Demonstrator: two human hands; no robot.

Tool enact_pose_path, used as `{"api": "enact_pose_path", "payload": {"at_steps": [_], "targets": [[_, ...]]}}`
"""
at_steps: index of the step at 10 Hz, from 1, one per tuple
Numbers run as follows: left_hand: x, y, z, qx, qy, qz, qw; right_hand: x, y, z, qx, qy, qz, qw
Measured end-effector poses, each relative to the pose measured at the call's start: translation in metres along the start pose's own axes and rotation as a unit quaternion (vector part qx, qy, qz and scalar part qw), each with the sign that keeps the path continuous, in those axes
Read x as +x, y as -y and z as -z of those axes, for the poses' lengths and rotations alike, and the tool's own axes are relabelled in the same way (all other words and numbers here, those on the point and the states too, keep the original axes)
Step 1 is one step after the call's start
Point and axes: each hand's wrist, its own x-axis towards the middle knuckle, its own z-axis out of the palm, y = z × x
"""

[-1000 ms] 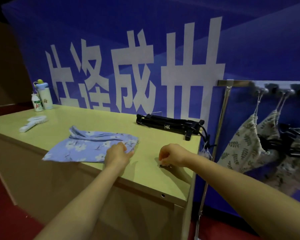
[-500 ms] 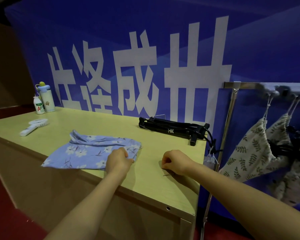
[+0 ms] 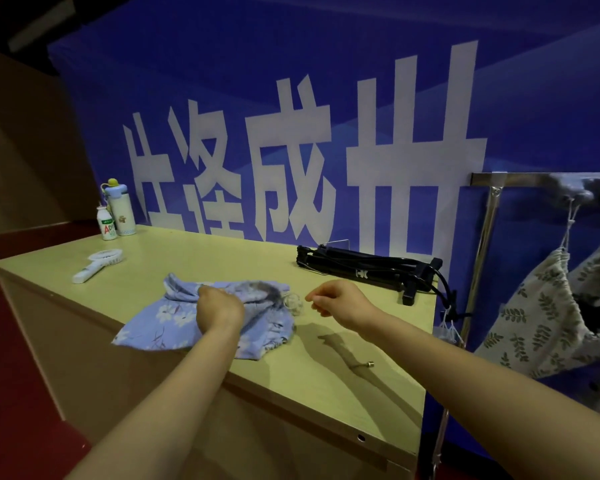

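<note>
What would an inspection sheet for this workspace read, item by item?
Surface: pale wooden table, dimly lit.
Job's things: light blue floral fabric pouch lying rumpled; white drawstring cord coiled at its right edge; small metal threader pin lying apart, nearer the front.
Clutter: white handheld fan; tall white-and-blue flask; small white drink bottle; black folded tripod.
Grippers: left hand grips the pouch; right hand above the table beside the cord, fingers curled, contents unclear.
Cables: black cable drooping off the table's right edge.
Surroundings: blue banner with white characters; metal clothes rack; hanging leaf-print fabric bags.
</note>
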Motion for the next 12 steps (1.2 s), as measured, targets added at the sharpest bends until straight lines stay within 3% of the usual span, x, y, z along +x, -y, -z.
{"api": "enact_pose_path", "payload": {"at_steps": [1, 2, 4, 6, 8, 10, 11, 12], "targets": [[-0.011, -0.023, 0.03, 0.166, 0.013, -0.018, 0.986, 0.003, 0.03, -0.023, 0.063, 0.03, 0.024, 0.997], [-0.002, -0.022, 0.058, -0.002, -0.011, -0.051, 0.999, 0.006, 0.058, -0.051, 0.082, 0.049, 0.072, 0.993], [0.007, -0.017, 0.082, 0.0, 0.085, -0.127, 0.988, 0.01, 0.086, -0.08, -0.011, -0.011, 0.152, 0.988], [0.018, -0.028, 0.081, -0.074, 0.083, -0.08, 0.991, 0.009, 0.091, -0.085, -0.072, 0.02, 0.164, 0.984], [0.029, -0.05, 0.075, -0.168, 0.091, -0.032, 0.981, 0.021, 0.083, -0.079, -0.227, 0.085, 0.139, 0.96], [0.029, -0.076, 0.098, -0.177, 0.176, -0.016, 0.968, 0.039, 0.115, -0.067, -0.246, -0.006, 0.149, 0.958], [0.032, -0.092, 0.118, -0.2, 0.144, -0.063, 0.967, 0.045, 0.139, -0.066, -0.191, -0.054, 0.184, 0.963], [0.031, -0.101, 0.141, -0.188, 0.019, -0.116, 0.975, 0.043, 0.165, -0.077, -0.093, -0.052, 0.221, 0.969]]}}
